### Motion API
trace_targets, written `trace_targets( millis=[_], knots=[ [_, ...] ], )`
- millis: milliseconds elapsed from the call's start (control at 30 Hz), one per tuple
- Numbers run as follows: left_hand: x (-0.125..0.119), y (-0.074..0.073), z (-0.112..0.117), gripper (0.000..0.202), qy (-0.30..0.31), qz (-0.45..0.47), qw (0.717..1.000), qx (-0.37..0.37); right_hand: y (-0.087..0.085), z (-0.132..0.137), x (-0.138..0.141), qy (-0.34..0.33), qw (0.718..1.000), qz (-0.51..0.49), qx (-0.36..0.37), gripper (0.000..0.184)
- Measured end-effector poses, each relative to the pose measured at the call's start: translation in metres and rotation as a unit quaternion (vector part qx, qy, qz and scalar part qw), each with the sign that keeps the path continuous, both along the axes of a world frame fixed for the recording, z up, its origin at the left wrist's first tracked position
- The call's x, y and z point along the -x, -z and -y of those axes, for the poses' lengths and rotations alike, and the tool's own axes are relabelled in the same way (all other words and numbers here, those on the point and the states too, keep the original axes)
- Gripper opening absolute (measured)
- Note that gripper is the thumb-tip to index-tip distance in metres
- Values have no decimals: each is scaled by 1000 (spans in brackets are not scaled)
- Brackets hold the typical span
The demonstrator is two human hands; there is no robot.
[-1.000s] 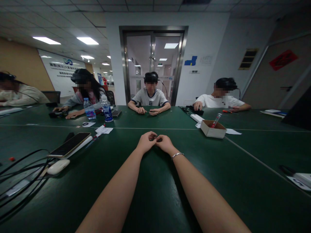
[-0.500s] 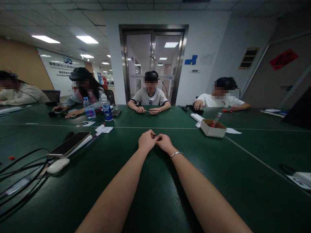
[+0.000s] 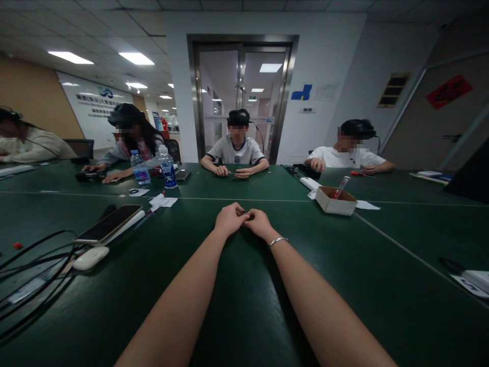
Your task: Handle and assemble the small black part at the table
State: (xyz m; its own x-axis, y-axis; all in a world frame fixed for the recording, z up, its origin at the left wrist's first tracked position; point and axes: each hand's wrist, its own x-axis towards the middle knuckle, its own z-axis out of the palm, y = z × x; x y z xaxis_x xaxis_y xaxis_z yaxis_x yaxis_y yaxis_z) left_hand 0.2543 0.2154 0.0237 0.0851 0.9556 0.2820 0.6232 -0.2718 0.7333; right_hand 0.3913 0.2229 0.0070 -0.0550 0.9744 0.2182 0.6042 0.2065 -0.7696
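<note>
Sm dark obj [image 3: 243, 212] btwn L fingers [image 3: 242, 219], R fingers [image 3: 251, 221].

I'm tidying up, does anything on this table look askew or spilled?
Mildly: black cables sprawl in loose loops at left, and a tube leans askew out of the open box. No spill shows.

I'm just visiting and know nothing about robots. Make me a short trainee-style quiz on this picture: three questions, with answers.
1. Which wrist wears the bracelet?
2. The left hand and right hand in front are: A) far apart; B) crossed at the wrists; C) close together, fingers facing.
3. True or false: the open box stands to the right of both hands.

Key:
1. The right.
2. C. What they may hold is too small to tell.
3. True. It also stands farther away, with a tube sticking out.
</note>
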Motion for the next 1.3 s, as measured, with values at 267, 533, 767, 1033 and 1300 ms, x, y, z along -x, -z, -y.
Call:
trace_targets(
  millis=[267, 533, 767, 1033, 1300],
  knots=[
    [12, 3, -10, 18, 127, 51, 991, -2, 7, -3, -1, -14, 999, -32, -10, 20],
    [16, 11, -11, 20, 128, 84, 987, -56, 7, -6, -2, -18, 1000, -18, -5, 21],
    [13, 9, -10, 36, 104, 101, 987, -65, 8, -7, -2, -26, 999, -39, 12, 23],
    [9, 4, -7, 42, 124, 120, 984, -34, 10, -9, -3, -30, 999, -43, 12, 21],
    [9, 5, -4, 31, 135, 115, 983, -47, 10, -4, -2, -35, 998, -32, -33, 18]
  ],
)
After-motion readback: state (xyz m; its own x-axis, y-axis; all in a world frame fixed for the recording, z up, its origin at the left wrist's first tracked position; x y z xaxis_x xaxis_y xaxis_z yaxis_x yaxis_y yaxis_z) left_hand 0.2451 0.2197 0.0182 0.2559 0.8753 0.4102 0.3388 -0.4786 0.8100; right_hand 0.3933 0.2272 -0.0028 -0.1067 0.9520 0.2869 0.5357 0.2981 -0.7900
